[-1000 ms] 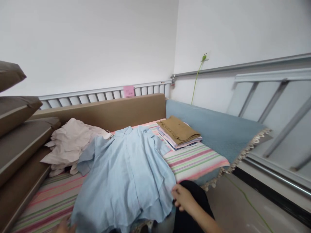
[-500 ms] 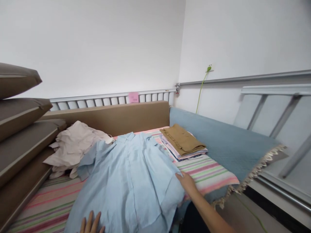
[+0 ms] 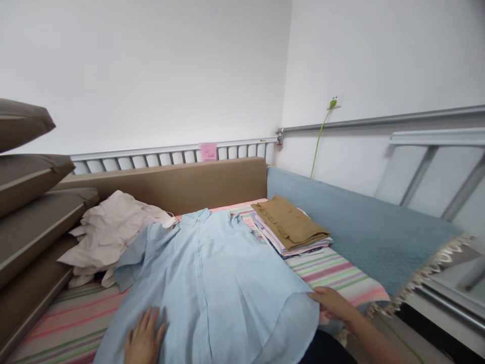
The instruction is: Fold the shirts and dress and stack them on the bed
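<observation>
The right hand pinches the hem of the light-blue shirt — spread across the striped bed — while the left hand lies open, fingers parted, on its lower front.

Lower centre: shirt lies on sheet. Left: heap between shirt and cushions. Right of centre: stack on sheet. Mid-frame: bolster behind shirt, rail behind bolster.
</observation>
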A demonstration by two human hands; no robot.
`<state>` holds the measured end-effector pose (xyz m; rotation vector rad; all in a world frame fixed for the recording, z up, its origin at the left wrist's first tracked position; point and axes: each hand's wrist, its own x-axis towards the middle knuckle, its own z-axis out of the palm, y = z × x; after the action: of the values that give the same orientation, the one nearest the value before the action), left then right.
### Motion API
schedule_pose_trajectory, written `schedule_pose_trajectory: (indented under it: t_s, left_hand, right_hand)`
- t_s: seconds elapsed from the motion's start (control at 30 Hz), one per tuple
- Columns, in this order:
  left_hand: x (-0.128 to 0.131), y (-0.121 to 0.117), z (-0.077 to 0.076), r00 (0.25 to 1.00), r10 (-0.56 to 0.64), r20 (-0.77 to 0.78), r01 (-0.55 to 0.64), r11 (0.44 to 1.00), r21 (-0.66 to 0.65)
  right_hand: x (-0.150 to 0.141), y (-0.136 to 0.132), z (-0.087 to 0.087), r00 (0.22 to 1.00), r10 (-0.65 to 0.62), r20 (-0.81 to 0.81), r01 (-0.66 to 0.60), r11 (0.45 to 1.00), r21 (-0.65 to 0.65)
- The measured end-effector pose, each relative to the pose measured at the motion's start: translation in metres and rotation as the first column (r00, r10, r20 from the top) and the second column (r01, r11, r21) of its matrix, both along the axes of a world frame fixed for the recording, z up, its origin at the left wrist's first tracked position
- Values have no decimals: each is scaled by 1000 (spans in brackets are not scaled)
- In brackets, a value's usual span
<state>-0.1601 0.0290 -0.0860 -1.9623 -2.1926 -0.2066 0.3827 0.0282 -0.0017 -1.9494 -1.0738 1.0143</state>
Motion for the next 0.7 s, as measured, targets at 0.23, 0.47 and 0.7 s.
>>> schedule_pose_trajectory:
  t_s: [0.23, 0.47, 0.7]
  left_hand:
    - [7, -6, -13, 999, 33, -40, -35, 999, -38]
    - [-3, -5, -28, 998, -34, -45, 41, 985, 167]
    - [-16, -5, -45, 973, -106, -205, 171, 928, 331]
  right_hand:
    - [-24, 76, 5, 1000, 4, 25, -11, 956, 292]
    - [-70, 196, -5, 952, -55, 301, 4, 986, 169]
    - [-71, 250, -20, 840, 46, 540, -60, 998, 8]
